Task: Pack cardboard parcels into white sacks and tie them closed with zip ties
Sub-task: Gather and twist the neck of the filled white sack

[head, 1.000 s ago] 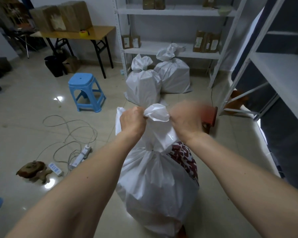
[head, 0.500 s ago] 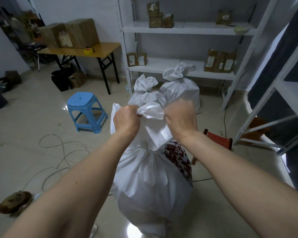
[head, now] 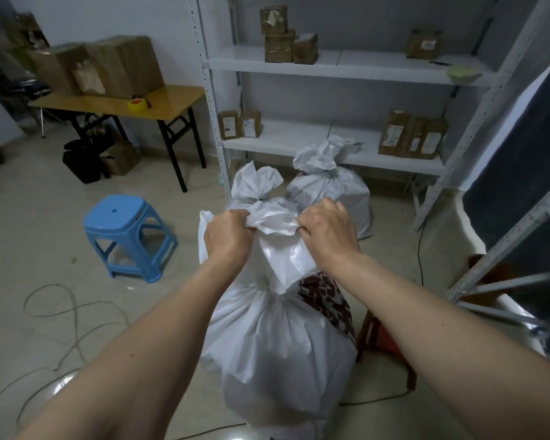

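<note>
While both forearms reach forward from the bottom of the view, the left hand (head: 227, 238) is clenched round the gathered top of the nearest white sack (head: 277, 354), its fingers curled tight into the bunched plastic, and the right hand (head: 326, 235) grips the same bunch from the other side, fingers hooked into the crumpled mouth. That sack stands full on the tiled floor directly under the hands, cinched at the neck, with the loose top rising between the two fists; whether a zip tie sits at the neck cannot be made out. A red patterned cloth (head: 326, 300) lies against its right shoulder. Beyond the hands two more tied white sacks (head: 331, 188) stand side by side in front of the white shelving (head: 337, 68), which carries small cardboard parcels (head: 280, 42). A blue plastic stool (head: 129, 233) stands to the left, with a wooden folding table (head: 159, 101) farther back.
</note>
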The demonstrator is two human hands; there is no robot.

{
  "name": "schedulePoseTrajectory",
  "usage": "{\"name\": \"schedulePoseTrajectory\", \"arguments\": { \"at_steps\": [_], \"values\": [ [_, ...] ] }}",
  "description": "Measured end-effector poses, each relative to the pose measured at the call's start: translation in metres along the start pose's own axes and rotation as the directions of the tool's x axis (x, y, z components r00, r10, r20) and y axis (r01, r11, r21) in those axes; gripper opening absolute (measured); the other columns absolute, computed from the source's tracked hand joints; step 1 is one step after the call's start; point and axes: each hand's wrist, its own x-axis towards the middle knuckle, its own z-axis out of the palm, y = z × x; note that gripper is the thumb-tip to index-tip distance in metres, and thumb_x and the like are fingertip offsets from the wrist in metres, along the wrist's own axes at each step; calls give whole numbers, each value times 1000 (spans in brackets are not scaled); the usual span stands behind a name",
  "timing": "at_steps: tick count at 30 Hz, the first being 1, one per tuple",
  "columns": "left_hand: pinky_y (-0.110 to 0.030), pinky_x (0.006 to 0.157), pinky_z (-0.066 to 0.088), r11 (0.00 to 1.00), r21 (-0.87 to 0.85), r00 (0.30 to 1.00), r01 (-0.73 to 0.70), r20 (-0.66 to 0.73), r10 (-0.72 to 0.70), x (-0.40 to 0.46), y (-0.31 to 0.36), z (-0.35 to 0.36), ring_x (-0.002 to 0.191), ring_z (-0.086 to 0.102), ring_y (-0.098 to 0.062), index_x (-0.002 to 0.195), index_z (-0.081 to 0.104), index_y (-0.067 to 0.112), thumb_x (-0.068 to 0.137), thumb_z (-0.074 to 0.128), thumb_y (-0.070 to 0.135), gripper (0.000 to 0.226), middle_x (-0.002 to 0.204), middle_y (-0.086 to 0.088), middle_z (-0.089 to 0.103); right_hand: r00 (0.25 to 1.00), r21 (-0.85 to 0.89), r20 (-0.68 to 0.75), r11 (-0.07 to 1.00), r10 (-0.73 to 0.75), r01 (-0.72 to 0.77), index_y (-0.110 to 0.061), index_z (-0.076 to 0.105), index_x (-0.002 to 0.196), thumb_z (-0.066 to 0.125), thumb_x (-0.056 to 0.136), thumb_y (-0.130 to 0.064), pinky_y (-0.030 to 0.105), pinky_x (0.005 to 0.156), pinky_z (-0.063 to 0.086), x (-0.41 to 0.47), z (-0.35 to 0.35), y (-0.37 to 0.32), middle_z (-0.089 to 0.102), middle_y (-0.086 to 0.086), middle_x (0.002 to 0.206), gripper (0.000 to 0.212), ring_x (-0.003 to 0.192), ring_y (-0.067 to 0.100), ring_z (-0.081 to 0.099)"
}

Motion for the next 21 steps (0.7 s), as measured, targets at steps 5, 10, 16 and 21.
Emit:
{"name": "schedulePoseTrajectory", "arguments": {
  "at_steps": [5,10,16,21],
  "values": [
    [-28,53,27,1000,21,999,-22,29,21,75,26,28,66,49,-24,66,55,19,87,59,18,21,64,1,51,999,26,33,999,32,-33,-12,70,81,53,93,-16,31,83,34,71,19,44,65,1,85,22,92,19,45],
    [-28,52,28,1000,0,999,14,29,-14,130,30,57,63,51,-24,60,52,24,84,60,14,27,58,3,51,997,86,78,996,7,-14,-10,67,75,54,92,-14,30,81,33,125,47,75,64,2,82,22,90,21,45],
    [-30,57,34,980,41,981,195,-29,-194,174,14,74,68,56,-30,65,58,12,84,59,15,20,60,-3,54,974,183,140,971,-180,153,-10,70,83,53,93,-15,30,82,34,195,86,87,64,3,87,21,93,21,47],
    [-30,55,34,933,95,932,347,-145,-332,200,5,77,69,56,-28,68,62,13,84,58,18,17,67,-5,60,921,278,141,907,-363,315,-9,70,92,54,95,-20,23,72,20,249,108,90,63,2,96,20,97,21,45]
  ]
}}
